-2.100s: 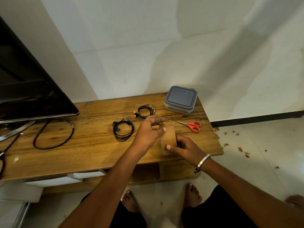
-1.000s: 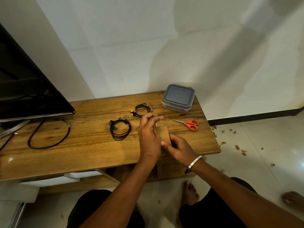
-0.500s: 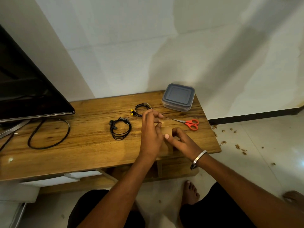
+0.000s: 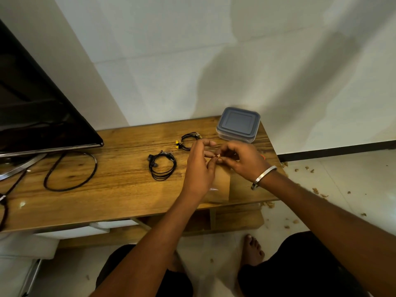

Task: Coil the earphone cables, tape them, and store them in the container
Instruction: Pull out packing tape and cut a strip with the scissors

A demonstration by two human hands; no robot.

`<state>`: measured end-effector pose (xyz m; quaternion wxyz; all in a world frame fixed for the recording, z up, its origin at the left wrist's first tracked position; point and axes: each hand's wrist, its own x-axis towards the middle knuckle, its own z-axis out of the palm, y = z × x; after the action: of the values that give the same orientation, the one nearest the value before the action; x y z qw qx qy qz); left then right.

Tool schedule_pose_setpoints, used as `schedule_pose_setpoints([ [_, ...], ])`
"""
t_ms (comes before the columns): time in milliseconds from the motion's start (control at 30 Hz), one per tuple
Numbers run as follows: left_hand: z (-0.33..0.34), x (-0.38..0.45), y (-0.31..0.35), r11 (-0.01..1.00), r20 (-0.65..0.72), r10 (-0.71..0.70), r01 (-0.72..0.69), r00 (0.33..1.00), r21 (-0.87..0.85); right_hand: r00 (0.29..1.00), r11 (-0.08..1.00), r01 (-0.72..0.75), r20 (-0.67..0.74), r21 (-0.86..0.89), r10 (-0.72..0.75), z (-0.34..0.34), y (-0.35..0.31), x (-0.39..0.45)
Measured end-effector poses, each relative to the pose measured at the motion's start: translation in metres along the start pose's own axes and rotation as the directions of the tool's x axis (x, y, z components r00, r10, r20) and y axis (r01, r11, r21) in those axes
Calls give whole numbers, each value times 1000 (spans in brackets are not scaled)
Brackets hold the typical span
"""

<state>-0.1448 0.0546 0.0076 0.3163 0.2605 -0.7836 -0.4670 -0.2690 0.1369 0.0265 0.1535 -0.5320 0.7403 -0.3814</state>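
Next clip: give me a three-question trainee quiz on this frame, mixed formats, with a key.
1. True or false: the grey-lidded container has its lid on.
2. How many coiled earphone bundles lie on the wooden table?
3. Which bundle lies nearer the container: A, the all-black bundle, or B, the bundle with yellow tips?

Key
1. True.
2. Two.
3. B. Both hands, left hand and right hand, pinch a small piece of tape above the tape roll.

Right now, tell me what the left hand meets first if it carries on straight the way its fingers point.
Probably the right hand: the left hand points up and right at it. Depth is unclear.
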Motion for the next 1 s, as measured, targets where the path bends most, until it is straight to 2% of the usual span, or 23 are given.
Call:
schedule_pose_setpoints([
  [233,-2,4,-1,999,62,28,-27,998,-20,994,995,-85,-58,50,88,1,3,4],
  [467,2,1,-8,993,115,80,-90,990,81,995,995,-82,-59,-48,79,2,3,10],
  [533,1,1,-10,994,115,64,-73,991,79,993,994,-104,-61,-31,102,2,5,11],
  [700,-3,-3,-13,996,225,67,-51,972,-77,983,982,-179,-35,53,181,-3,7,14],
  [1000,-10,5,-13,998,301,62,-66,952,4,967,953,-255,36,161,253,-5,14,18],
])
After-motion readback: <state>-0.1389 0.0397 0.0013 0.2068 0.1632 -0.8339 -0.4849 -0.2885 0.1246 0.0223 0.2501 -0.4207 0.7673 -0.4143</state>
